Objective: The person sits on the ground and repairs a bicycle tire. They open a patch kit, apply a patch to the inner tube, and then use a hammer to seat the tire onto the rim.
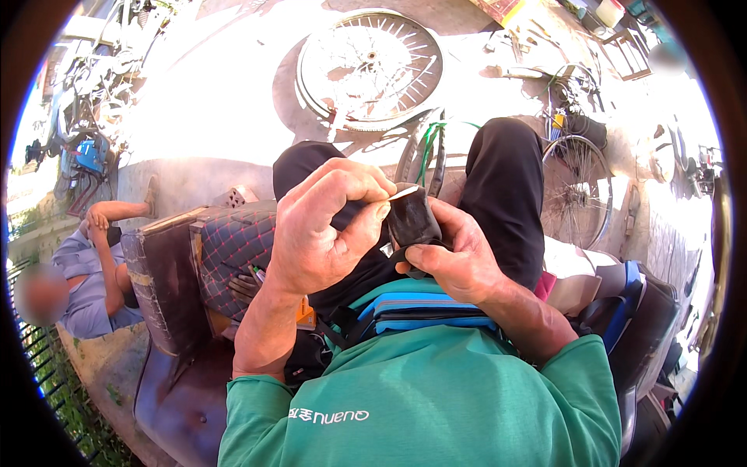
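Observation:
My right hand point(463, 261) is closed round a flattened black rubber inner tube point(412, 222), its thumb pressing on the near end. Over the tube's far edge, my left hand point(319, 226) pinches a small pale strip point(404, 193) between thumb and forefinger. The strip lies against the tube, and I cannot tell whether it is stuck to it. Both hands are above my lap, between my knees. More black tubing point(438, 159) with a green cord point(429, 138) shows beyond them; whether it joins the held piece is hidden.
A spoked wheel point(369, 56) lies on the sunlit ground ahead, and another wheel point(577, 191) stands at the right. A worn quilted seat point(237, 253) is on my left, with a seated person point(93, 280) beyond. A blue pouch point(428, 307) rests at my waist.

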Action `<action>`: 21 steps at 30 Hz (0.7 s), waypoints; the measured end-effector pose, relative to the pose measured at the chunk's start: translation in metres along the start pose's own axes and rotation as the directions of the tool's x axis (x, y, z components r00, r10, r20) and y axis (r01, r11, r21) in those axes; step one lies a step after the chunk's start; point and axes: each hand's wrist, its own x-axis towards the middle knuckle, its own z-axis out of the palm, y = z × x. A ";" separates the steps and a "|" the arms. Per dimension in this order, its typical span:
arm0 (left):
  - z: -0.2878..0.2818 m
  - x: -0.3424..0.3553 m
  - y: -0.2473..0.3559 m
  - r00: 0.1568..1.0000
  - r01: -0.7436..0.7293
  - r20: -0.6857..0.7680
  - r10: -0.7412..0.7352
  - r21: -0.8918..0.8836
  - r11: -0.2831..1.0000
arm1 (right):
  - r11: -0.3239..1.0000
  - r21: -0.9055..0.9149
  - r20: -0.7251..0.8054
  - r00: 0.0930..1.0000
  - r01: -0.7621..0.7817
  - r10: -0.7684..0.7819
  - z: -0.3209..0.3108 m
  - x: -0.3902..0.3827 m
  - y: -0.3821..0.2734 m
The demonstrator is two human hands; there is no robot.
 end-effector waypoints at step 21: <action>0.003 -0.001 -0.003 0.926 -0.376 0.106 0.362 0.311 0.873 | 1.000 0.000 -0.015 1.000 -0.006 0.006 0.003 0.001 -0.003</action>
